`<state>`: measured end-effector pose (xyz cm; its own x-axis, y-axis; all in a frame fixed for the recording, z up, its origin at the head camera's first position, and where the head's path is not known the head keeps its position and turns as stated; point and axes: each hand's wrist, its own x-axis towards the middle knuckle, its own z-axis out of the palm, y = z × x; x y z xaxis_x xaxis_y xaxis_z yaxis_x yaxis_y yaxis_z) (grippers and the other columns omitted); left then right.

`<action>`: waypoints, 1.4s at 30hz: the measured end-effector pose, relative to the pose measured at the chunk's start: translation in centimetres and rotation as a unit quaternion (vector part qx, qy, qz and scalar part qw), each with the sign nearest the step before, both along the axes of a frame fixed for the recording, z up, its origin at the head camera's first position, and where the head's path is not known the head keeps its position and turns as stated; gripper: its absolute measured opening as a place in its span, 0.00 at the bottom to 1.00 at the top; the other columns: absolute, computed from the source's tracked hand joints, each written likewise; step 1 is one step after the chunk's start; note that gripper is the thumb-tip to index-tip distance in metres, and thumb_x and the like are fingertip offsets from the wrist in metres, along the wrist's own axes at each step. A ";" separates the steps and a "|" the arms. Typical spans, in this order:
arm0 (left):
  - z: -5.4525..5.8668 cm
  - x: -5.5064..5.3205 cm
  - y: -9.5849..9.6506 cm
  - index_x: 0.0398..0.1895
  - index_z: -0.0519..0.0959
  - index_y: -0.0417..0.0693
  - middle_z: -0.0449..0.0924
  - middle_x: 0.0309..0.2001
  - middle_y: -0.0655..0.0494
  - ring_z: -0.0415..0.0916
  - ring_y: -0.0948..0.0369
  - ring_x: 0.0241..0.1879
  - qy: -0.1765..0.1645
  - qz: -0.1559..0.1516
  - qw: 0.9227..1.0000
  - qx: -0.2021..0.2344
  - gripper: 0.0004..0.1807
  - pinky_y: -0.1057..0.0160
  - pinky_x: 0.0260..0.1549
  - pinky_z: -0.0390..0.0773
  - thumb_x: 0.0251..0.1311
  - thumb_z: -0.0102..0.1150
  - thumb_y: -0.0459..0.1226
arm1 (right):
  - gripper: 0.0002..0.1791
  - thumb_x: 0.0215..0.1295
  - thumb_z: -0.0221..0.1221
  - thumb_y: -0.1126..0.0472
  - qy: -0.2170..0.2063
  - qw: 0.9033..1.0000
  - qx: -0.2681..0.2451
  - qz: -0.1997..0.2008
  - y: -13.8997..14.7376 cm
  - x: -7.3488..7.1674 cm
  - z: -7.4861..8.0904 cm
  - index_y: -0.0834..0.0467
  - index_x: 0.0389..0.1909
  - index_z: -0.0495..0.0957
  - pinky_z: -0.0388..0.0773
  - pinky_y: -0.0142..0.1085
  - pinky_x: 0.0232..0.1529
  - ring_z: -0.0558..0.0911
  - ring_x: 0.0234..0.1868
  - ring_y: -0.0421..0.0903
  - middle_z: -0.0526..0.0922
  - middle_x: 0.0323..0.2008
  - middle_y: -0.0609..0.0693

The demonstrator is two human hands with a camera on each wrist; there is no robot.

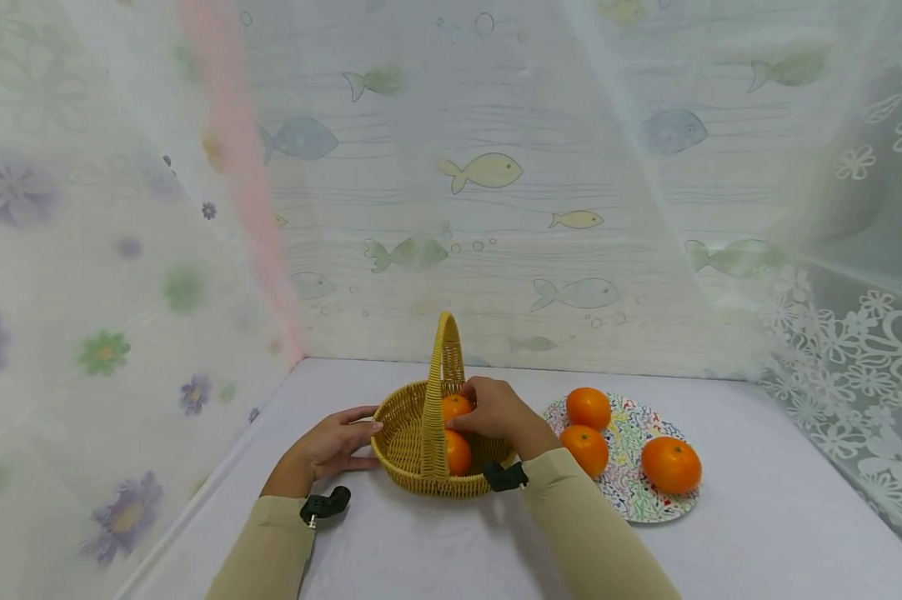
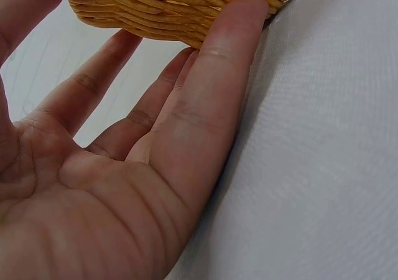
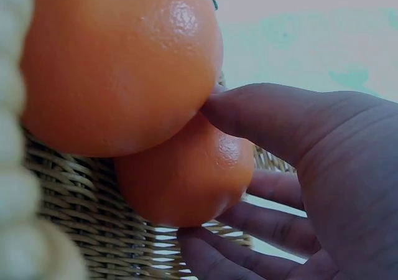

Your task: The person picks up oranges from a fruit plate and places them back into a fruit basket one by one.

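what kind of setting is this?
Likely a staged tabletop booth, not a real kitchen: white cloth-covered table, sheer fish-print curtain backdrop, and a yellow wicker handled basket beside a colourful patterned plate of oranges.

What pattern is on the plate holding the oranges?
The plate is white with dense multicoloured squiggles in red, blue, green and yellow; the head view shows it best.
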<state>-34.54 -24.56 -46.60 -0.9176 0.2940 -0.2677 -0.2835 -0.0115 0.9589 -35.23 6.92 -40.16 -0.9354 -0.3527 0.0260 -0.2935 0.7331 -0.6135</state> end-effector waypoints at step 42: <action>0.0 0.1 0.0 0.78 0.62 0.44 0.75 0.68 0.44 0.81 0.53 0.60 0.007 -0.009 1.000 -0.001 0.39 0.41 0.55 0.84 0.69 0.67 0.41 | 0.22 0.62 0.73 0.54 0.113 0.991 -0.008 -0.066 9.0 5.9 1.0 0.53 0.56 0.81 0.75 0.58 0.67 0.77 0.66 0.56 0.81 0.61 0.52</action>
<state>-34.46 -24.57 -46.60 -0.9155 0.3103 -0.2560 -0.2710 -0.0052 0.9626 -29.33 15.94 -39.11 -0.9427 -0.2264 0.2452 -0.3279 0.7648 -0.5547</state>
